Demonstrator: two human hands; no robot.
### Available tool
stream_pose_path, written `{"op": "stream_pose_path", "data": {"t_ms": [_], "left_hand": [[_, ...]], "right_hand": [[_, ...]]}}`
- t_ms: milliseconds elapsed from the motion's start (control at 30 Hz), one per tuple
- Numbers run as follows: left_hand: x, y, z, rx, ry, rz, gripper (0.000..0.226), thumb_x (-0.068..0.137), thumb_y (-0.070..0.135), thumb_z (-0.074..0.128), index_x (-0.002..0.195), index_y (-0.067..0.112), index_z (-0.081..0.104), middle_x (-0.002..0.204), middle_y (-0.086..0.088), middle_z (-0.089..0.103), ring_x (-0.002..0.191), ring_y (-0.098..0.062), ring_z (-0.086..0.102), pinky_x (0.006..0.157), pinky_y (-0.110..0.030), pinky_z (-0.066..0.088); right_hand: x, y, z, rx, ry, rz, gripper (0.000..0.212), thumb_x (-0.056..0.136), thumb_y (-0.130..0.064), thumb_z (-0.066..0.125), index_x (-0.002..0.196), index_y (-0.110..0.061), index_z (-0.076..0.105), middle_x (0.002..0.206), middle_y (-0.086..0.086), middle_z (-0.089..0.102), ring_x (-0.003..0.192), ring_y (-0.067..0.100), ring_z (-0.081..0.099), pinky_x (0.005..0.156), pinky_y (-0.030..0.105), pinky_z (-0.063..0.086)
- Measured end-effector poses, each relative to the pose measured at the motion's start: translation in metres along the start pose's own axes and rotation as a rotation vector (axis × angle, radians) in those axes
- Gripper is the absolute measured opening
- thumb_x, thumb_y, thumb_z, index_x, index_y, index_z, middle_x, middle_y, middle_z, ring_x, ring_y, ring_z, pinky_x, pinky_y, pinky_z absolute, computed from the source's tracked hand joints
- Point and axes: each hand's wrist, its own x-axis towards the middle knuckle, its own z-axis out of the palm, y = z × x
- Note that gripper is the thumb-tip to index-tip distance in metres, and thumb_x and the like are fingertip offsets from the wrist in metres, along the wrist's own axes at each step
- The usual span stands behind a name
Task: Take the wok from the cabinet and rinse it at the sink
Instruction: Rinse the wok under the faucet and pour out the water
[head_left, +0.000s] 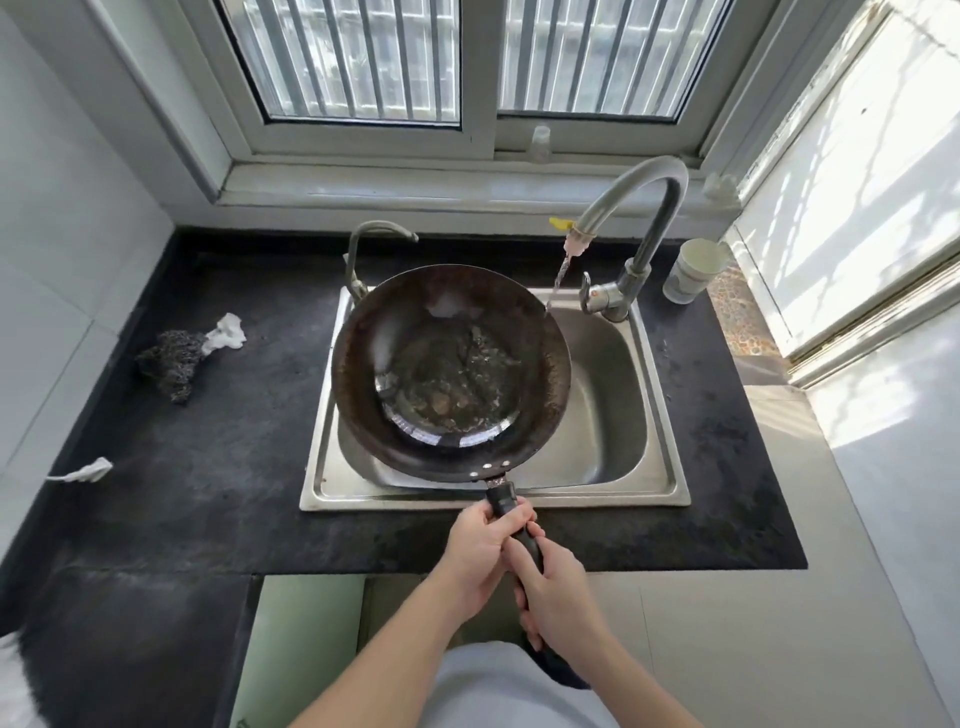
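Observation:
A dark, worn wok (451, 371) hangs over the left part of the steel sink (613, 415), with water pooled in its bottom. Its black handle (503, 501) points toward me. My left hand (480, 551) grips the handle near the wok, and my right hand (556, 592) grips it just behind. A curved steel tap (641, 208) at the back right runs a thin stream of water (560, 278) that lands at the wok's far right rim.
A second small spout (363, 249) stands at the sink's back left. On the black counter (208, 467) lie a steel scourer (174, 361) and white scraps (226, 332). A white cup (693, 270) stands right of the tap. A cabinet door (306, 639) stands open below.

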Motion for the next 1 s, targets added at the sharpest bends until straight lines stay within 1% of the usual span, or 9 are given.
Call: {"op": "stream_pose_path", "data": {"t_ms": [133,233,333,500,667,800,867,933,1000], "left_hand": [[-0.001,-0.019,-0.003,0.012,0.027,-0.029,0.013,0.094,0.001,0.058,0.106,-0.005,0.059,0.081,-0.012,0.061,0.075,-0.022,0.064,0.093,-0.046,0.053],[0.003,-0.029,0.003,-0.003,0.038,-0.058,0.009,0.094,-0.001,0.059,0.102,-0.004,0.059,0.080,-0.012,0.061,0.072,-0.022,0.063,0.095,-0.048,0.051],[0.010,-0.033,0.015,0.006,0.037,-0.074,0.008,0.093,-0.002,0.058,0.102,-0.004,0.059,0.080,-0.012,0.060,0.071,-0.021,0.063,0.096,-0.049,0.051],[0.022,-0.025,0.037,0.068,0.036,-0.064,0.011,0.093,0.002,0.061,0.102,-0.003,0.062,0.084,-0.011,0.064,0.075,-0.022,0.064,0.097,-0.050,0.050],[0.026,-0.009,0.047,0.101,0.075,-0.027,0.017,0.094,0.011,0.063,0.104,-0.002,0.062,0.080,-0.009,0.067,0.081,-0.025,0.065,0.087,-0.044,0.052],[0.022,-0.005,0.039,0.094,0.108,-0.007,0.021,0.093,0.012,0.063,0.107,-0.004,0.062,0.081,-0.010,0.066,0.080,-0.025,0.066,0.084,-0.041,0.054],[0.019,-0.008,0.033,0.101,0.120,0.000,0.018,0.093,0.010,0.063,0.103,-0.004,0.062,0.081,-0.011,0.066,0.080,-0.025,0.066,0.082,-0.040,0.055],[0.016,-0.013,0.027,0.113,0.131,-0.004,0.016,0.093,0.008,0.063,0.101,-0.006,0.063,0.082,-0.012,0.067,0.080,-0.024,0.067,0.080,-0.038,0.057],[0.015,-0.019,0.022,0.118,0.127,-0.021,0.020,0.094,0.008,0.062,0.106,-0.008,0.063,0.086,-0.013,0.067,0.082,-0.024,0.067,0.081,-0.037,0.057]], "right_hand": [[-0.005,0.018,-0.005,-0.048,-0.034,0.028,0.030,0.100,-0.034,0.054,0.089,-0.007,0.062,0.055,0.003,0.055,0.036,0.018,0.045,0.034,0.027,0.038],[-0.006,0.027,-0.011,-0.064,-0.016,0.043,0.031,0.099,-0.034,0.055,0.087,-0.006,0.062,0.054,0.004,0.056,0.036,0.020,0.047,0.035,0.028,0.038],[-0.004,0.030,-0.022,-0.088,0.010,0.050,0.033,0.098,-0.035,0.054,0.085,-0.006,0.061,0.052,0.004,0.056,0.035,0.019,0.047,0.036,0.028,0.038],[0.007,0.019,-0.044,-0.114,0.014,0.043,0.027,0.100,-0.034,0.052,0.094,-0.011,0.063,0.054,0.001,0.057,0.035,0.015,0.048,0.035,0.027,0.039],[0.017,-0.003,-0.051,-0.082,-0.007,0.024,0.029,0.100,-0.033,0.052,0.091,-0.008,0.062,0.054,0.001,0.057,0.036,0.016,0.049,0.034,0.027,0.040],[0.019,-0.006,-0.045,-0.077,-0.041,0.032,0.033,0.098,-0.035,0.053,0.090,-0.004,0.061,0.053,0.001,0.056,0.037,0.017,0.049,0.035,0.027,0.041],[0.018,-0.001,-0.041,-0.067,-0.053,0.046,0.034,0.098,-0.035,0.054,0.088,-0.003,0.060,0.053,0.002,0.055,0.037,0.018,0.047,0.035,0.028,0.041],[0.014,0.006,-0.037,-0.057,-0.063,0.063,0.032,0.098,-0.035,0.054,0.087,-0.005,0.060,0.054,0.002,0.055,0.036,0.017,0.047,0.036,0.028,0.040],[0.011,0.013,-0.033,-0.044,-0.068,0.082,0.032,0.099,-0.034,0.054,0.089,-0.005,0.061,0.054,0.002,0.055,0.036,0.016,0.046,0.037,0.029,0.040]]}}
